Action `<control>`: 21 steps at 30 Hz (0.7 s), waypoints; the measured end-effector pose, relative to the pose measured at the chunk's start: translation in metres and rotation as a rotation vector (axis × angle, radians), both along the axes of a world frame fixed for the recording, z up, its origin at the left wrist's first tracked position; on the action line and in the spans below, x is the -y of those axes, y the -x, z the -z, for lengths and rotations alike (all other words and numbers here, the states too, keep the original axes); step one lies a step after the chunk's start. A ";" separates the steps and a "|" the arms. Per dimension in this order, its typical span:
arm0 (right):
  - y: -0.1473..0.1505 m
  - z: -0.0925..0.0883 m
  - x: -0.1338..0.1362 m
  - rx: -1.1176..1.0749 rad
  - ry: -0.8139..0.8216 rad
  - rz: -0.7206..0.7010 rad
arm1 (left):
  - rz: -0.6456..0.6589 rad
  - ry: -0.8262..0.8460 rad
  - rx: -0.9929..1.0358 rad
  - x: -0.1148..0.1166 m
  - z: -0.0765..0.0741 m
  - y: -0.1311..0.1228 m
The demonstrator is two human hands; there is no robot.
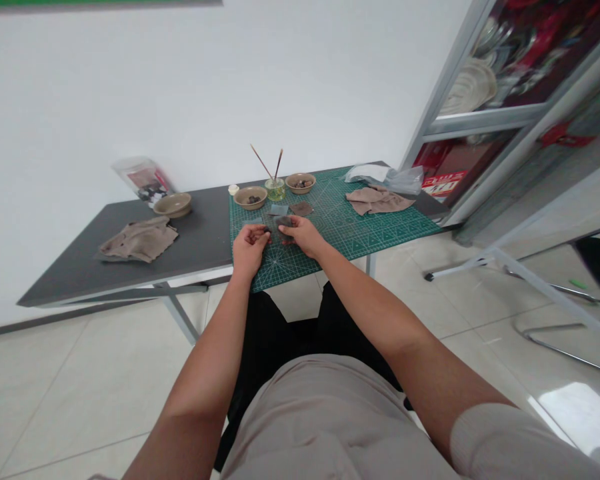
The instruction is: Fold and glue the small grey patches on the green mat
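Note:
Over the front part of the green cutting mat, my left hand pinches a small dark piece between thumb and fingers. Close to its right, my right hand grips a thin grey-brown square. The two hands are a small gap apart. Just behind them lie a pale blue-grey square and a brown square. Further back stand a bowl of dark pieces, a glass jar with two thin sticks and a bowl of brown pieces.
On the dark table at left are a tan bowl, a crumpled cloth and a plastic bag. A small white container stands behind. Another cloth and a clear bag lie at right.

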State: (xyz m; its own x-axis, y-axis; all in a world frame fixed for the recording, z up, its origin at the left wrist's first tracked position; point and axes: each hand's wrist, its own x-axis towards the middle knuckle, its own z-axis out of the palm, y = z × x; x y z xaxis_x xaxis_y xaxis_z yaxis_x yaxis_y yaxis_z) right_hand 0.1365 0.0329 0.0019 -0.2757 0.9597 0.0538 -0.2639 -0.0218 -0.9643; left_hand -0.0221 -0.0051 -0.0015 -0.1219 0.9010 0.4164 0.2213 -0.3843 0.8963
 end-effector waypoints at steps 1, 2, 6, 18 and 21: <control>-0.001 0.001 0.000 -0.016 -0.005 -0.016 | 0.007 -0.010 0.013 0.000 0.000 0.000; -0.001 0.001 0.000 -0.033 -0.008 -0.026 | 0.012 -0.018 0.018 0.000 0.000 0.000; -0.001 0.002 0.000 -0.093 0.001 -0.030 | 0.041 -0.006 -0.018 0.001 0.001 -0.001; -0.002 0.002 0.000 -0.076 0.013 -0.086 | 0.103 0.061 -0.016 0.001 0.002 0.001; -0.002 0.001 0.001 -0.070 0.013 -0.086 | 0.072 0.060 -0.051 0.001 0.003 0.001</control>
